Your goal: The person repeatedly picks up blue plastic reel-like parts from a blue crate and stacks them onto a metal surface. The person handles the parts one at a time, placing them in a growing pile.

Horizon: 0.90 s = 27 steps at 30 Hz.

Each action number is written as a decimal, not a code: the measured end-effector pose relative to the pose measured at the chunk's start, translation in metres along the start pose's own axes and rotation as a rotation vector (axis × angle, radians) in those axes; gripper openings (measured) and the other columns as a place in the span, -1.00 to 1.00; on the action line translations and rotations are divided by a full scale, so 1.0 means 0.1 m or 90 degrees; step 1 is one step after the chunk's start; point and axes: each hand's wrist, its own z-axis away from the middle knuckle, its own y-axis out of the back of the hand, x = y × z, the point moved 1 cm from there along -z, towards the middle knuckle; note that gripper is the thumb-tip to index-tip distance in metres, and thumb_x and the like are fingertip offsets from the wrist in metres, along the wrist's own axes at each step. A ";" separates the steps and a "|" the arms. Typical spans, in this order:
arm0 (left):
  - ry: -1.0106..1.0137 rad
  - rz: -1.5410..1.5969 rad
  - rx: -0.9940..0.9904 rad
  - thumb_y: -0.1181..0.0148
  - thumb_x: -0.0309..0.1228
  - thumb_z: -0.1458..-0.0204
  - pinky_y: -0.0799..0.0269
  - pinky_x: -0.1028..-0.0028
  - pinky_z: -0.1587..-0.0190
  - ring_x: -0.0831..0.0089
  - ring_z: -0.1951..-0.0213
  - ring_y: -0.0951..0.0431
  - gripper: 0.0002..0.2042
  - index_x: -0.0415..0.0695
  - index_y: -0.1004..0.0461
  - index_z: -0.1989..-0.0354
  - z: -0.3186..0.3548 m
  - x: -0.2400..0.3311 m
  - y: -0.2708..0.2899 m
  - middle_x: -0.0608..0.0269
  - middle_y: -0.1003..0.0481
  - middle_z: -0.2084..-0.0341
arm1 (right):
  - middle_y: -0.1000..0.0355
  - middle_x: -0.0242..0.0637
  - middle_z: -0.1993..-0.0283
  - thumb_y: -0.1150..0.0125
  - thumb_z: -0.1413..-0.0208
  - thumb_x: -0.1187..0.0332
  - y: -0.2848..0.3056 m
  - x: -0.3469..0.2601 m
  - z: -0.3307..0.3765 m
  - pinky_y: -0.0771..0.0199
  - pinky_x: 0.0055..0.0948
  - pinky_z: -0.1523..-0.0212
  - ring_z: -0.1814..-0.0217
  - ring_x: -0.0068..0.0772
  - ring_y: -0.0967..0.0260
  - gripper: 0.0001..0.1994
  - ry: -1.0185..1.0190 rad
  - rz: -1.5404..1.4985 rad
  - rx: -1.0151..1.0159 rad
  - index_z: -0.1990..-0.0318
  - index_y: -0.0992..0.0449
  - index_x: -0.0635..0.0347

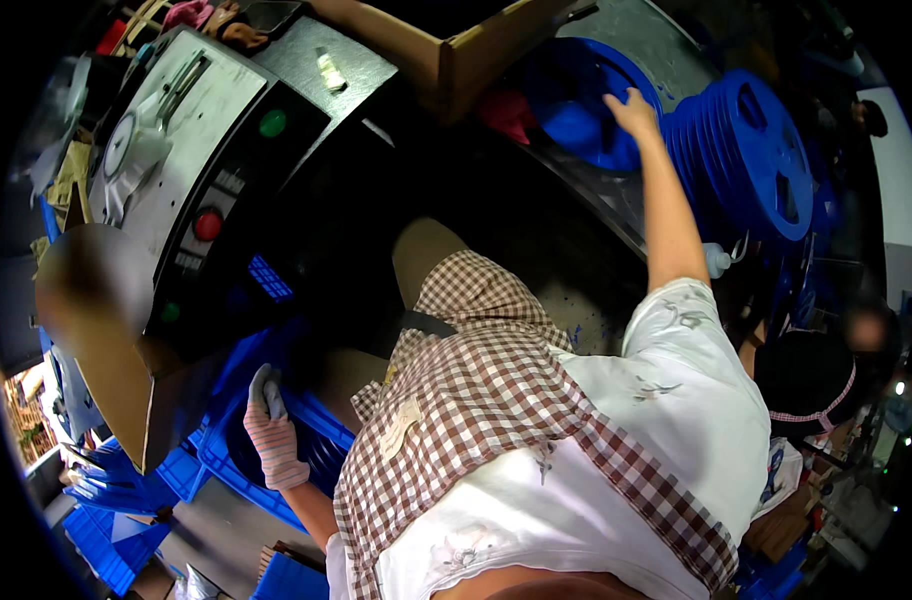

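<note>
My right hand [633, 112], bare, is stretched forward over a round blue plastic disc [581, 120] on a metal table. Its thumb and forefinger stand apart, and nothing shows between them; I cannot tell whether it touches the disc. Just right of it leans a stack of round blue discs [751, 160] with cut-outs in the end face. My left hand [273, 430] wears a pink-striped glove with grey fingertips. It hangs over a blue crate [238, 478] with its fingers loosely extended, and I see nothing held. Dark blue pieces inside the crate are hard to make out.
A machine with a metal top [191, 95] and a red button [208, 225] stands at the left. Cardboard boxes are at the far middle [456, 55] and left [116, 385]. A small clear bottle [717, 260] lies near my right arm. Another person in a black hat [806, 375] is at the right.
</note>
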 end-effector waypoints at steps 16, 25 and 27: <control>-0.262 -0.267 0.032 -0.08 -0.60 -0.10 -0.47 0.51 0.10 0.33 0.18 -0.59 -0.72 -0.19 -0.47 0.00 -0.41 0.46 0.50 0.10 -0.58 0.20 | -0.50 0.04 0.08 0.05 -0.27 -0.01 -0.61 0.89 -0.32 -0.45 -0.15 0.07 0.08 0.08 -0.45 -0.51 0.158 -0.075 0.167 -0.05 -0.45 0.26; -0.188 -0.146 0.348 -0.15 -0.51 -0.11 -0.49 0.49 0.14 0.39 0.21 -0.61 -0.81 -0.16 -0.54 0.10 -0.89 0.04 2.23 0.08 -0.59 0.28 | -0.25 -0.33 0.45 -0.04 -0.15 -0.16 -0.05 -0.39 1.34 -0.22 -0.42 0.36 0.48 -0.41 -0.20 -0.41 0.118 -1.249 -0.437 0.09 -0.36 0.31; -0.040 -0.245 0.290 -0.04 -0.50 -0.21 -0.49 0.45 0.06 0.34 0.09 -0.59 -0.73 -0.19 -0.42 -0.08 -1.27 -0.03 2.56 0.07 -0.57 0.17 | -0.28 -0.27 0.34 -0.09 -0.14 -0.12 0.33 -1.01 1.74 -0.22 -0.33 0.13 0.33 -0.35 -0.25 -0.41 0.131 -1.284 -0.425 0.05 -0.33 0.34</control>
